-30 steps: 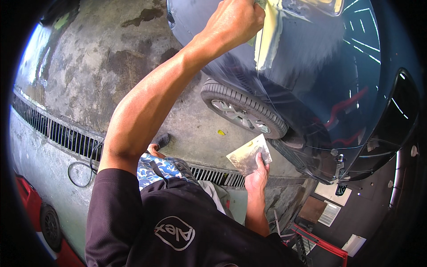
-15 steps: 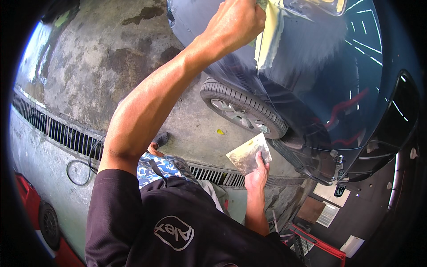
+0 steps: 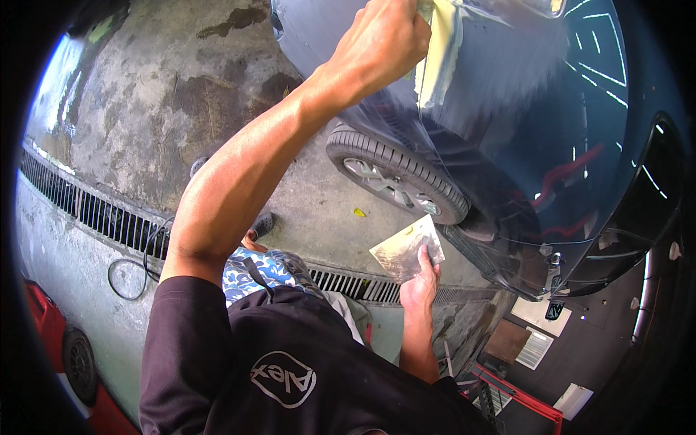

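Observation:
At the top of the picture my left hand (image 3: 386, 40) is closed, pressed at the blue car's rear corner beside a strip of pale yellow filler (image 3: 441, 61); what its fingers grip is mostly hidden, with only a sliver of pale green showing. Cloudy grey patches spread over the paint (image 3: 515, 65) around the strip. Lower right, my right hand (image 3: 422, 279) grips a square metal-looking plate (image 3: 404, 249) smeared with cream paste, thumb on its face. The car's wheel (image 3: 395, 177) lies just above the plate.
A floor drain grate (image 3: 83, 199) crosses the stained concrete, with a black hose (image 3: 127, 290) looped beside it. A red car (image 3: 43, 319) stands at lower left. My foot (image 3: 262, 223) shows beside the forearm. A red metal frame (image 3: 522, 391) is at lower right.
My left hand has shifted slightly at the filler, and a shoe shows a little more left of my forearm. My right hand and the plate stay nearly in place.

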The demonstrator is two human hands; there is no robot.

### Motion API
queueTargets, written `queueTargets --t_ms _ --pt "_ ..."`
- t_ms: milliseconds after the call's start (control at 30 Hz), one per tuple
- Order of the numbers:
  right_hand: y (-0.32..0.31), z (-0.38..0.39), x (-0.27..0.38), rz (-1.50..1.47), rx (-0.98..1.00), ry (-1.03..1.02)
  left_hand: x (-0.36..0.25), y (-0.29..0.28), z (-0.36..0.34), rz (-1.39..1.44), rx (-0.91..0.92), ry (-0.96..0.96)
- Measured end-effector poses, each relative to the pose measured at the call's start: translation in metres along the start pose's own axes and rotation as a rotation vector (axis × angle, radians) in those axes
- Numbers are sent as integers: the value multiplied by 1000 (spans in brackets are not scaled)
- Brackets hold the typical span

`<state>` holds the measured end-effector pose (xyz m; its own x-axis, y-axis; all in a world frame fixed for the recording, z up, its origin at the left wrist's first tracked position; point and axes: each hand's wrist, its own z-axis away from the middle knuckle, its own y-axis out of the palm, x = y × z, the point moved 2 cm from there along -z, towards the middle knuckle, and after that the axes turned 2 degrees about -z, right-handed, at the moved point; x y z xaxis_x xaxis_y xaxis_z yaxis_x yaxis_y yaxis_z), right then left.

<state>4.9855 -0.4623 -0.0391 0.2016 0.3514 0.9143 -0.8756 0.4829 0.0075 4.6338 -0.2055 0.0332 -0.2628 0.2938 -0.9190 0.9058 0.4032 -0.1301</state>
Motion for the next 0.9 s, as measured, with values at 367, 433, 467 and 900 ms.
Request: queueTargets --t_ms 367,433,467,900 --pt "-9 -3 -3 1 -7 -14 11 18 21 18 13 -16" --pt "-9 -2 -3 -5 -6 -7 14 19 22 18 20 -29" --pt "-8 -2 -3 -8 -5 -3 15 19 23 32 35 -51" --pt "-14 -3 -5 17 -46 3 7 28 38 -49 73 -132"
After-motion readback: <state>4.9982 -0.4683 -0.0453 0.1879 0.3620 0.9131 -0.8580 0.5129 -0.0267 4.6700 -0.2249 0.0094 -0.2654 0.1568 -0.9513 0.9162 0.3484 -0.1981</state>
